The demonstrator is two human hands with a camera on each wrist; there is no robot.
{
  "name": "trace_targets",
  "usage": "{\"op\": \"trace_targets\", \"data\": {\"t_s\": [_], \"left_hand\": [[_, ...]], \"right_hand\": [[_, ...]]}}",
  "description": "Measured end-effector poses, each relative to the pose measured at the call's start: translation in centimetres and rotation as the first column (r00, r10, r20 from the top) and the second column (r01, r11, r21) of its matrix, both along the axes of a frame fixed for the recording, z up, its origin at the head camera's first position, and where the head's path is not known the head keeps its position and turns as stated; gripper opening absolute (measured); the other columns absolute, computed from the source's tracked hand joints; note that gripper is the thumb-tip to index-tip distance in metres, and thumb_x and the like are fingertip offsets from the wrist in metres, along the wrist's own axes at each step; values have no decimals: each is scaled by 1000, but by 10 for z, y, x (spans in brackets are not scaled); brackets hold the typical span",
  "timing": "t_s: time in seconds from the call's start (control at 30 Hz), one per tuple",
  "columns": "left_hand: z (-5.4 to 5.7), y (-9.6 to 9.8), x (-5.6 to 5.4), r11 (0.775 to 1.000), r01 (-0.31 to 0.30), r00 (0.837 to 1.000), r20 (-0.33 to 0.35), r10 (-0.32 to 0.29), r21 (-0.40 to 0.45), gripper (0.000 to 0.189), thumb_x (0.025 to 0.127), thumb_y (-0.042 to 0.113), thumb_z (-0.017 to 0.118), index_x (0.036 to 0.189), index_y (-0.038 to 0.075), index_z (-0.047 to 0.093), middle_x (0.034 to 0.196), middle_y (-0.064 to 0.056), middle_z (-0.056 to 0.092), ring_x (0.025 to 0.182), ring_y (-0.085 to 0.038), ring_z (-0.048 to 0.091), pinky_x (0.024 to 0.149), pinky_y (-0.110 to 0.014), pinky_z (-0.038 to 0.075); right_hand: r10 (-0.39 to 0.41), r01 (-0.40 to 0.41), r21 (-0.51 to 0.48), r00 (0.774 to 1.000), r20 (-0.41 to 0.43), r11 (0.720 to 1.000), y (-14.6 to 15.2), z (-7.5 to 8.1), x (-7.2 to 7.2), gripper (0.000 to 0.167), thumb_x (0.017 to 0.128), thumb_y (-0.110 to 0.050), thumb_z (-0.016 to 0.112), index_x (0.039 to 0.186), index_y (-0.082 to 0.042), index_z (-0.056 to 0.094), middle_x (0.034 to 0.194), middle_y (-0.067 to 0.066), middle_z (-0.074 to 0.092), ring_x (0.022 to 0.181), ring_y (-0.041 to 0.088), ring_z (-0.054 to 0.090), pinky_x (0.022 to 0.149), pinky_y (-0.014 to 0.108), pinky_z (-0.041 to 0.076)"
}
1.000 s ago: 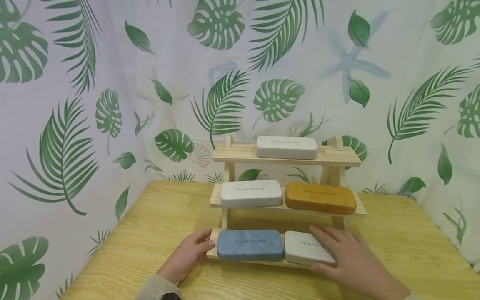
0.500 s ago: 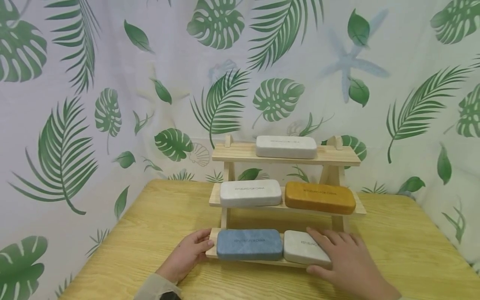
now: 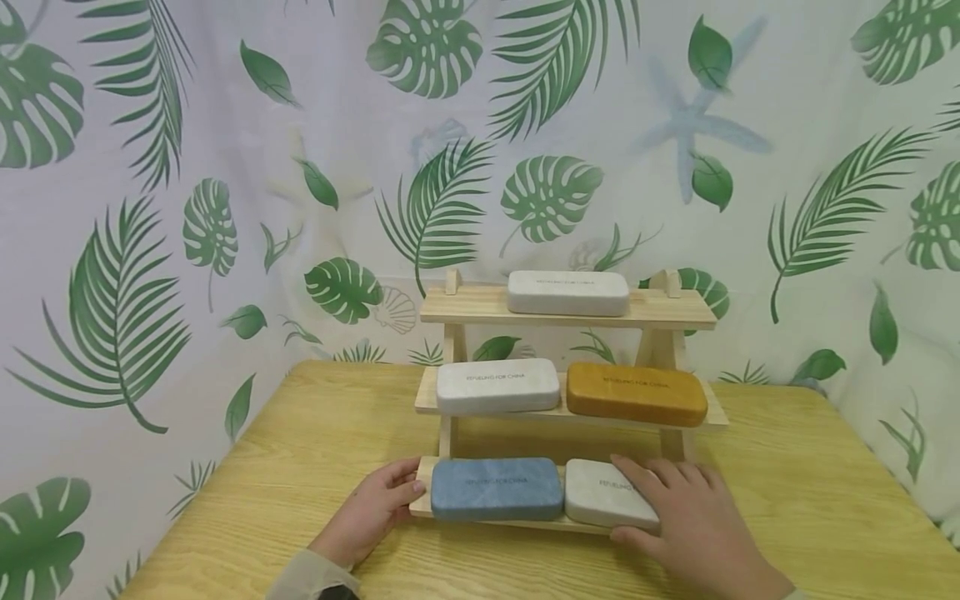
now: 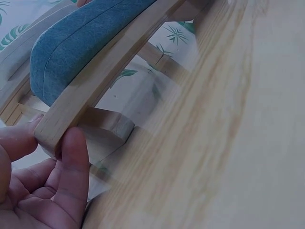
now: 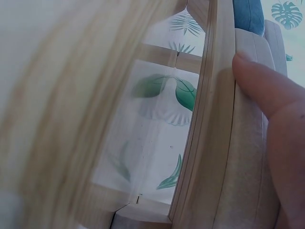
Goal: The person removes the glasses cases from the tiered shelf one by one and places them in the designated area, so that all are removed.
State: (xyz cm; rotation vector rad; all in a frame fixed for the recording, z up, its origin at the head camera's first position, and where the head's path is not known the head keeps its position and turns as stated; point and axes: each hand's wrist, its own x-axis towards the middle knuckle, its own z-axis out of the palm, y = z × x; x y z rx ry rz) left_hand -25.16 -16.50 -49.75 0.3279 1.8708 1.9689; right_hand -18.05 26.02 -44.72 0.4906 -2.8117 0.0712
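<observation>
A three-tier wooden stand [image 3: 457, 313] holds several glasses cases. My left hand [image 3: 367, 510] pinches the left end of its bottom shelf [image 4: 64, 114] between thumb and fingers, as the left wrist view shows. Beside that hand lies a blue glasses case [image 3: 497, 489]. My right hand [image 3: 693, 521] grips the white glasses case [image 3: 603, 492] at the right of the same shelf, thumb along its front and fingers over its back; the hand covers the case's right end. In the right wrist view the thumb [image 5: 262, 83] presses the case's front side.
On the middle shelf lie another white glasses case [image 3: 497, 392] and an orange glasses case [image 3: 637, 398]. A third white case [image 3: 567, 298] rests on the top shelf. The stand is on a wooden table [image 3: 300, 433] before a leaf-print curtain [image 3: 337, 100].
My right hand has shifted slightly left over the white case and settled around it. The left hand stays on the shelf end. The head view has moved a little.
</observation>
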Motion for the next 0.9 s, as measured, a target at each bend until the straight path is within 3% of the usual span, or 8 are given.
{"op": "trace_targets", "data": {"t_s": [0.37, 0.53, 0.63, 0.8, 0.9], "left_hand": [[-1, 0, 0, 1000, 10, 1000, 1, -10, 11, 68, 105, 24, 59, 155, -9, 27, 131, -16, 58, 108, -22, 63, 84, -33, 55], [0, 0, 0, 1000, 14, 1000, 5, -14, 18, 67, 105, 24, 59, 154, -9, 28, 130, -16, 59, 108, -22, 63, 84, -33, 55], [0, 0, 0, 1000, 11, 1000, 9, -11, 15, 66, 105, 24, 59, 154, -9, 29, 131, -16, 59, 108, -23, 63, 84, -33, 55], [1, 0, -1, 1000, 7, 1000, 16, -8, 17, 67, 105, 25, 60, 154, -8, 29, 131, -16, 59, 108, -22, 63, 82, -33, 55], [2, 0, -1, 1000, 16, 1000, 11, -16, 22, 67, 105, 24, 59, 154, -9, 29, 131, -16, 59, 107, -23, 64, 80, -32, 55]], "right_hand": [[26, -26, -7, 1000, -7, 1000, 6, -3, 0, 89, 82, -86, 48, 151, -30, 50, 117, 2, 63, 110, 32, 58, 95, 63, 41], [33, -29, -63, 997, 68, 998, 11, 2, 1, 89, 80, -84, 55, 150, -31, 51, 121, 2, 63, 113, 34, 57, 96, 64, 40], [48, -40, -92, 995, 90, 995, 14, 6, 2, 87, 79, -81, 61, 150, -30, 52, 120, 2, 62, 110, 31, 57, 92, 58, 45], [77, -73, -111, 996, 36, 991, 23, 14, 3, 85, 80, -79, 62, 149, -29, 54, 117, -1, 60, 101, 21, 57, 79, 46, 52], [90, -89, -117, 996, 9, 989, 31, 18, 5, 83, 80, -77, 64, 147, -29, 55, 120, 0, 61, 101, 22, 58, 78, 47, 52]]}}
